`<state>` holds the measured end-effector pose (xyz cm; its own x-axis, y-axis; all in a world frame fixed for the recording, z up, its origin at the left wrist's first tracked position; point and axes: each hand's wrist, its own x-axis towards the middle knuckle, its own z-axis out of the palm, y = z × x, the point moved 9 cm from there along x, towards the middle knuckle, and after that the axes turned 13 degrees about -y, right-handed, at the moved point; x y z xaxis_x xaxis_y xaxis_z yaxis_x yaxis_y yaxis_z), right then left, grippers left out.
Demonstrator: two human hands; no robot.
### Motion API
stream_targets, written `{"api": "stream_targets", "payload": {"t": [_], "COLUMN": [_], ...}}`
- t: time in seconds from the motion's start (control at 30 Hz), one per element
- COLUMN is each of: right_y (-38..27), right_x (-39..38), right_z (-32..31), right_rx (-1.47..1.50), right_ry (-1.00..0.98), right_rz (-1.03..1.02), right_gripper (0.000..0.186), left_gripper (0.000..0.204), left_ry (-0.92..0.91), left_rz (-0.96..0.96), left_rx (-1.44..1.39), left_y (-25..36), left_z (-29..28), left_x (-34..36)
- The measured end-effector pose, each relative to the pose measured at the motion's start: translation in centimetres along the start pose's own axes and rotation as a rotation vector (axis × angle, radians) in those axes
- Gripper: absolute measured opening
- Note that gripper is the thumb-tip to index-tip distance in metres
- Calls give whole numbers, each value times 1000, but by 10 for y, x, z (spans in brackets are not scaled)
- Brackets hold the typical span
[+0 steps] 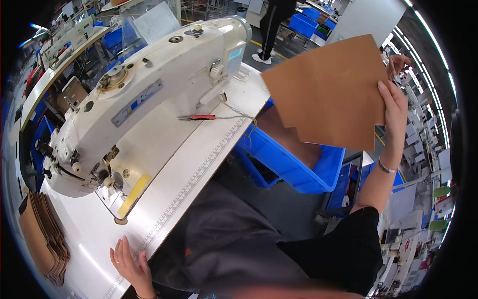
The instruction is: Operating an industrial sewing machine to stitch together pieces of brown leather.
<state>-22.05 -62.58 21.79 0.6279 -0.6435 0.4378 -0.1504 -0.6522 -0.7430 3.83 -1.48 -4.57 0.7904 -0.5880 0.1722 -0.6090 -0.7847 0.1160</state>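
In the head view my right hand (391, 102) grips the edge of a flat brown panel (326, 94), raised at the upper right over a blue bin (291, 162) that holds more brown material (308, 153). My left hand (128, 264) is at the table's front edge, fingers apart, on the white worktop (84, 224) with its printed ruler strip. A white sewing machine (144, 89) stands on this worktop, with a yellow strip (134, 194) beside its needle area. Red-handled snips (201, 117) lie behind the ruler strip. A stack of brown panels (42, 234) sits at the far left.
A person in dark trousers (269, 30) stands in the aisle behind. Other sewing stations (64, 60) line the left background, and more workstations (418, 219) run down the right. Further blue bins (301, 25) are at the back, and a dark metal frame (343, 194) is beside the near bin.
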Motion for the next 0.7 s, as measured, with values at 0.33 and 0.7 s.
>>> {"api": "stream_targets", "payload": {"t": [0.33,0.7], "right_y": [174,368], "right_x": [74,-35], "right_z": [85,37], "right_rx": [-742,163], "right_ry": [-227,402], "right_rz": [251,421], "right_gripper": [34,27], "left_gripper": [52,49], "left_ry": [-46,-40], "left_rz": [-36,-47], "left_rx": [-49,-7], "left_y": [-2,-4], "left_z": [10,8], "left_x": [7,2]}}
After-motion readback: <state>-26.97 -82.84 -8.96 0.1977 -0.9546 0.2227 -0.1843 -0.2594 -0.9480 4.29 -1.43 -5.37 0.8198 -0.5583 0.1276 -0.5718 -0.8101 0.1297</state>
